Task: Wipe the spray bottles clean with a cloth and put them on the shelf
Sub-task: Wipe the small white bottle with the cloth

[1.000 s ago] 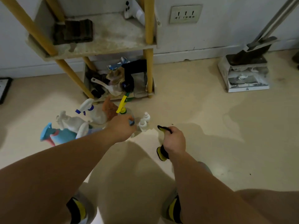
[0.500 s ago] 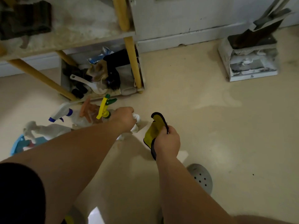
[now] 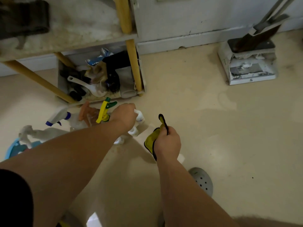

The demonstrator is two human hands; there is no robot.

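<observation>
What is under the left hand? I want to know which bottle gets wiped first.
Small white bottles stand on the floor under the left hand, one poking out at its fingers. Whether the fingers already grip it is hidden by the hand.

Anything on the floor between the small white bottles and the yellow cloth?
Head view: only bare floor lies between the small white bottles and the yellow cloth gripped by the right hand.

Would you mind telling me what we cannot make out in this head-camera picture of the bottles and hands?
- Left hand: its fingers face away, so whether it grips the small white bottle is unclear.
- Small bottle's label: too small to read.
- Blue item: cut off by the left edge and hidden by the forearm.
- Clear bottle under the yellow sprayer: mostly hidden by the left wrist.
- Right hand covers most of the yellow cloth.
</observation>
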